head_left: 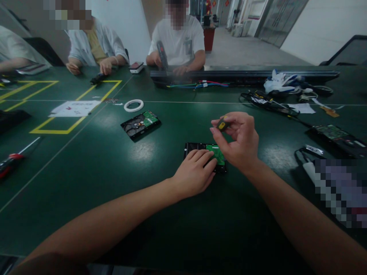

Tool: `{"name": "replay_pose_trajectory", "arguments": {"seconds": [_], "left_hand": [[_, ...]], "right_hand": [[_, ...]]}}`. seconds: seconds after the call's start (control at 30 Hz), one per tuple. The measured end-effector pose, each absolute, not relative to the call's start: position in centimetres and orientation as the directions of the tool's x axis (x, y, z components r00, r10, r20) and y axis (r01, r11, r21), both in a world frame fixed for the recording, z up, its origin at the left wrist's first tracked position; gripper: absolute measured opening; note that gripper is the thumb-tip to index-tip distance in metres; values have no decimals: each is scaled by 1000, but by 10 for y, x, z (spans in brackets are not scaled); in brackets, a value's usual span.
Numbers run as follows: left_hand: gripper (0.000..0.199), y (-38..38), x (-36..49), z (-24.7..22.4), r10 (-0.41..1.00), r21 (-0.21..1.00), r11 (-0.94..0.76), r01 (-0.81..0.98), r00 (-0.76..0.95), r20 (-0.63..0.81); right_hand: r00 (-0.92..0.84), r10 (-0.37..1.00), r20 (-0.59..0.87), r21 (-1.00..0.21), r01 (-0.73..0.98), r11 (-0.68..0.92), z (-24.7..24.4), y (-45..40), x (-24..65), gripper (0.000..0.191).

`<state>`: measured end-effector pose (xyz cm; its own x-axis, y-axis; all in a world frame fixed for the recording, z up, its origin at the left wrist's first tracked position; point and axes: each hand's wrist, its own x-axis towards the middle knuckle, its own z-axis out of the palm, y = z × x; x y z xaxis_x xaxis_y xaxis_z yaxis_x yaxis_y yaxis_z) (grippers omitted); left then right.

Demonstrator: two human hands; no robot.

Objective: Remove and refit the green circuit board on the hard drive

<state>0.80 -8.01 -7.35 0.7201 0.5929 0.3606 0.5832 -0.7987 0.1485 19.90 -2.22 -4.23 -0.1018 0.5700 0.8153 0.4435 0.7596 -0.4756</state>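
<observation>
My left hand point(195, 173) lies over a black hard drive point(195, 146) with a green circuit board, its fingers bent across the top and pressing it to the table. They cover much of the drive's middle. Just above the drive's right side, my right hand point(242, 139) is closed around a screwdriver point(223, 124) with a dark and yellow handle. The screwdriver's shaft and tip are hidden behind my fingers. Farther off to the left lies a second hard drive point(141, 125), board side up, touched by neither hand.
A white tape roll point(133, 105), a paper sheet point(75, 108) and a red-black screwdriver point(13, 162) are on the left. Cables point(266, 101) and another circuit-board device point(338, 137) lie right. A long black bar point(243, 78) spans the back, where co-workers sit; one holds a power tool point(162, 54).
</observation>
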Motion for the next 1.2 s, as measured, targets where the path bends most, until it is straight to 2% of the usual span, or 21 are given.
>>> {"name": "replay_pose_trajectory", "arguments": {"seconds": [0.17,0.5,0.77,0.93,1.2], "left_hand": [[37,-80,8,-74,592,140,-799,585,724,355],[38,-80,8,-75,597,147,-797,586,726,342],[39,-80,7,-76,590,129,-800,586,727,350],[37,-80,7,-74,584,131,-804,580,729,356],[36,-80,8,-74,590,142,-801,582,724,358]], "right_hand": [[-76,564,823,-469,468,749,-42,-19,198,43],[-209,581,787,-422,505,753,-37,-23,203,49],[-204,484,851,-270,620,737,-28,-25,201,44],[-190,500,845,-296,613,733,-33,-21,204,45],[-186,599,779,-466,467,752,-39,-23,200,48]]}}
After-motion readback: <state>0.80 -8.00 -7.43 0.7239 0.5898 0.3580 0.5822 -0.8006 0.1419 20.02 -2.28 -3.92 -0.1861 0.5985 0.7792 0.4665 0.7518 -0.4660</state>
